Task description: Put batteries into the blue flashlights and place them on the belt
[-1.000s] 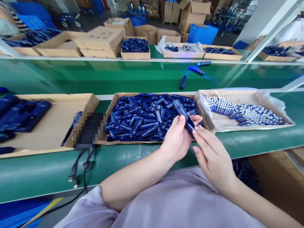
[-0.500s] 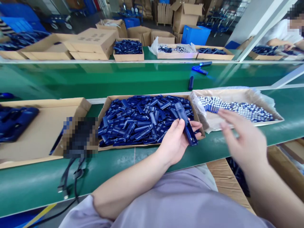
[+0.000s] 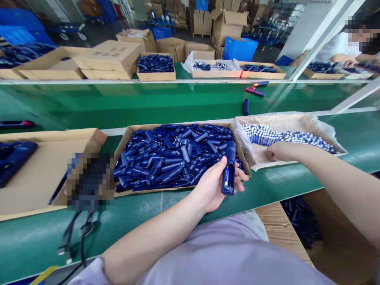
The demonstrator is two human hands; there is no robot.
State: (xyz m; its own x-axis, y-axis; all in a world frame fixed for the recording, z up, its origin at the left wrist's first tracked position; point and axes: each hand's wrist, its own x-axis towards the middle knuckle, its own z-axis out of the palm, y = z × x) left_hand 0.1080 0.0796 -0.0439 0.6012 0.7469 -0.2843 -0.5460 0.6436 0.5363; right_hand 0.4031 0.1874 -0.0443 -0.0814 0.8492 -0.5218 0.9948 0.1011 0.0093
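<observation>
My left hand [image 3: 213, 182] is closed round a dark blue tube-shaped device [image 3: 230, 152], held upright over the front right corner of a carton full of dark blue plastic parts [image 3: 166, 158]. Its battery compartment faces me uncovered, and a blue battery [image 3: 227, 177] shows inside. To the right, my right hand [image 3: 280, 151] reaches into the lined carton of batteries [image 3: 258, 156], at the near edge of the rows of blue and silver batteries [image 3: 267, 135]. Its fingers are curled down and mostly hidden, so what they hold cannot be made out.
Several dark blue devices lie on the green belt behind, including one lit red [image 3: 255, 92]. At left stand an open carton [image 3: 44, 170] and black cables [image 3: 69, 237]. More cartons [image 3: 156, 75] line the far shelf. A person [image 3: 341, 55] works at the far right.
My right hand has moved from above the battery carton down into it, and its fingers have curled. The device in my left hand has turned more upright. Lights on the belt went from blue to red.
</observation>
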